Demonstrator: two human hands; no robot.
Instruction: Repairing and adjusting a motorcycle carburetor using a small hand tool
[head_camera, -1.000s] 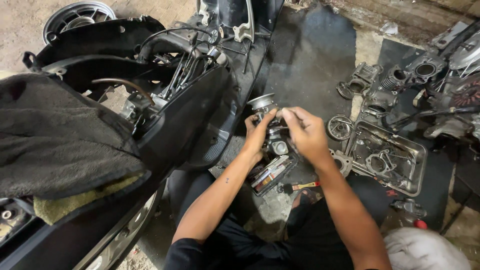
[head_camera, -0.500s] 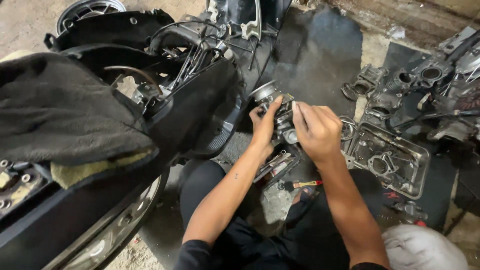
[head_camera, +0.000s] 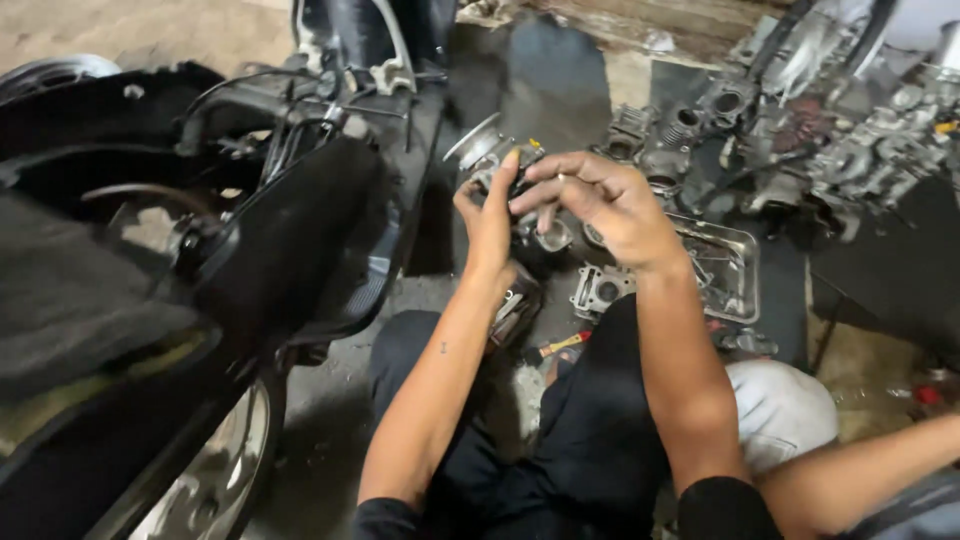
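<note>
- Foreground: the person sits on the floor, dark-trousered legs (head_camera: 600, 440) folded beneath the forearms; another person's bare forearm (head_camera: 860, 470) enters at the lower right corner and touches nothing.
- Floor between the legs: a small screwdriver with a yellow-and-red handle (head_camera: 556, 347) lies loose, just beside a small metal casting (head_camera: 598, 290).
- Left hand (head_camera: 490, 225): closed around the near side of a metal carburettor body (head_camera: 500, 160), thumb and fingers curled to steady it upright above the lap.
- Right hand (head_camera: 600, 205): partly closed, fingers (head_camera: 545, 190) curled down over the carburettor's top, apparently pinching or turning a small fitting; the fitting itself is hidden by the fingers.
- Step in hand, as judged: hand-fitting or loosening a small part on the carburettor, held free of any support.
- Next move, as judged: calls for a steady left-hand hold and fine fingertip rotation, or the screwdriver if finger force fails.
- Middle distance, right: a shallow metal tray (head_camera: 740, 250) holding small parts.
- Left: a stripped black scooter (head_camera: 290, 240), wiring exposed.
- Far right: grey engine castings (head_camera: 800, 130) on dark matting.
</note>
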